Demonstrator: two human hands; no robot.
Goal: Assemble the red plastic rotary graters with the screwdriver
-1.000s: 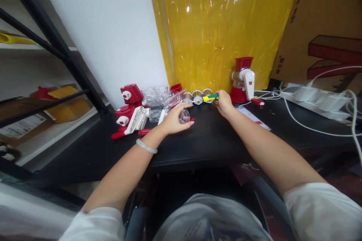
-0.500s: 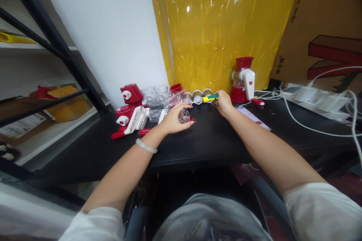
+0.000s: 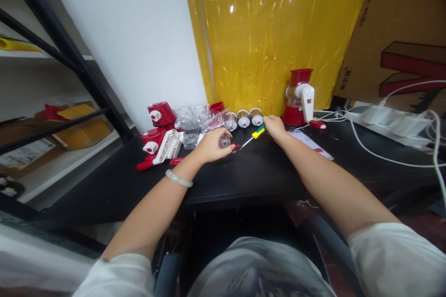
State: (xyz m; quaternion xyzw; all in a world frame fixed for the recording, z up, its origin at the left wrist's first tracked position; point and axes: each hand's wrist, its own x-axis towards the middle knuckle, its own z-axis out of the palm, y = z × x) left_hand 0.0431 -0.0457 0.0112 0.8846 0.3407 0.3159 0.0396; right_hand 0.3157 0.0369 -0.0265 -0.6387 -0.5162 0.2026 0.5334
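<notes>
My right hand (image 3: pixel 274 129) is closed on the handle of a yellow-and-green screwdriver (image 3: pixel 259 133). Its metal shaft slants down to the left, with the tip at some small red parts (image 3: pixel 237 147) on the table. Facing it, my left hand (image 3: pixel 214 144) curls thumb and fingers around a clear round plastic part (image 3: pixel 225 140), partly hidden by the fingers. Metal grater drums (image 3: pixel 244 119) with white ends lie in a row behind both hands. To the left of my left hand are clear plastic housings (image 3: pixel 191 139) and white crank handles (image 3: pixel 170 145) with red grips.
Red grinder bases (image 3: pixel 162 115) are piled at the left. An assembled red-and-white rotary grater (image 3: pixel 300 97) stands at the right, behind a phone (image 3: pixel 310 143). A white power strip (image 3: pixel 393 125) with cables lies farther right. Yellow sheeting (image 3: pixel 278 32) hangs behind the black table (image 3: pixel 244 181).
The screwdriver has swung from nearly level to pointing down-left, its tip dropping to the small red parts. My left thumb and fingers have drawn closer together around the clear part.
</notes>
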